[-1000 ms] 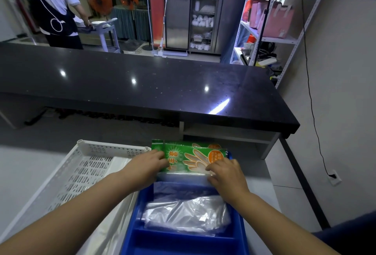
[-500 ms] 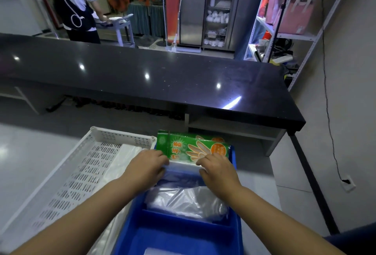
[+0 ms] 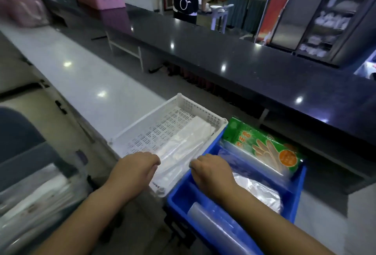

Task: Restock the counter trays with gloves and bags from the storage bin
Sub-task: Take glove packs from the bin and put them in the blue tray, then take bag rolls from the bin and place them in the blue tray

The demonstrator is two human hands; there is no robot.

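Green glove pack (image 3: 262,147) is noted leaning at the far end of the blue tray (image 3: 297,189), behind crumpled film bags (image 3: 258,191). A flat bag stack (image 3: 183,145) lies in the white perforated tray (image 3: 173,108). Left hand (image 3: 136,167) is curled at the stack's near edge and right hand (image 3: 211,171) at the rim between the trays. Whether either grips anything cannot be told. Film is judged light, limp and slippery, best pinched at an edge, layers together.

A slotted tray (image 3: 154,134) in white, a blue tray (image 3: 179,199), a green glove packet (image 3: 262,145) with an orange disc — glossy black counter (image 3: 244,65).
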